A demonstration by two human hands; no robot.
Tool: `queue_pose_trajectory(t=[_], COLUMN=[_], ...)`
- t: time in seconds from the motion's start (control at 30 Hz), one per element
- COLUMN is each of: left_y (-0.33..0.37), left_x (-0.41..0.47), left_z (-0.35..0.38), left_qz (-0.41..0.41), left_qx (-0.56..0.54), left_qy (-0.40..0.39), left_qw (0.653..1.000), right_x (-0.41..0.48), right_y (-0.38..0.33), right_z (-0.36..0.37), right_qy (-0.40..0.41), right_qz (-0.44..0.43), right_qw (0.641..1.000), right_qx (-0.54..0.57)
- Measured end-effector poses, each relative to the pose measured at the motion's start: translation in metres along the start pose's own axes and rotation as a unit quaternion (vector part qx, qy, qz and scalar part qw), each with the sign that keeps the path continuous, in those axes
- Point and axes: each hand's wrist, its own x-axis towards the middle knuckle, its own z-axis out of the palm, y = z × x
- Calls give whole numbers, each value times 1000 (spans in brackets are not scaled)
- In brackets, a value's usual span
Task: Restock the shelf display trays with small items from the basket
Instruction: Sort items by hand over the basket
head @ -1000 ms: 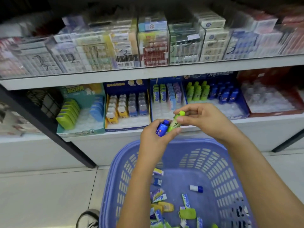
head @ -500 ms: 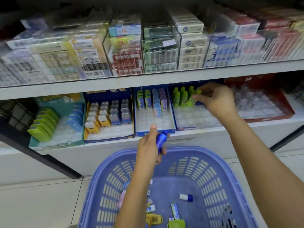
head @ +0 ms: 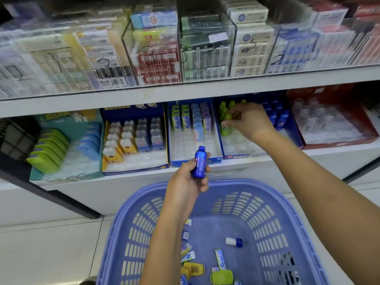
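My left hand (head: 188, 182) grips a small blue bottle (head: 199, 163) upright above the far rim of the purple basket (head: 127, 229). My right hand (head: 249, 120) reaches into the blue display tray (head: 239, 156) on the lower shelf and pinches a small green bottle (head: 225, 128) at the front of the green row. Blue bottles (head: 276, 116) stand to the right in the same tray. Loose small items (head: 219, 262) lie on the basket's floor, among them a white and blue bottle (head: 234, 242).
Other trays line the lower shelf: green and blue cases (head: 51, 149) at left, yellow and blue packs (head: 131, 136), slim boxes (head: 191, 120), and a red tray (head: 333, 138) at right. Clear bins of boxes (head: 156, 54) fill the upper shelf. Pale tiled floor (head: 47, 249) lies left of the basket.
My right hand carried the green bottle from beside my left hand up into the blue tray and now sets it lower at the row's front. My left hand keeps the blue bottle.
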Motion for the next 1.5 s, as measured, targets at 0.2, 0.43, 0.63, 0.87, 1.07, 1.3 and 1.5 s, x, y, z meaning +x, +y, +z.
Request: queue_pose_trajectory(t=[0.2,0.43,0.63,0.87,1.07,1.3,1.5], left_y=[-4,1,-2,-17,-45,-52,-54], left_x=[-6,-7,-2,17,39,45,47], left_z=[-8,8,38,66,74,65,64], left_qz=[54,153,256,283,209,241,230], left_qx=[116,230,288,409,738,777,785], left_qy=[-17,39,92,96,-59,-70,-72], left_qw=[992,960,918,862,639,577,571], right_x=[-5,-21,-78,-75,-37,-7,0], right_y=[-2,-24,-51,-26,16,41,40], right_z=[8,-24,-65,-74,-94,-82,-71], right_qy=[15,24,-250,-105,22,-47,-69], right_qz=[38,32,52,71,3,0,-10], right_qw=[998,999,926,963,1000,994,979], right_qx=[39,21,276,238,19,-98,-190])
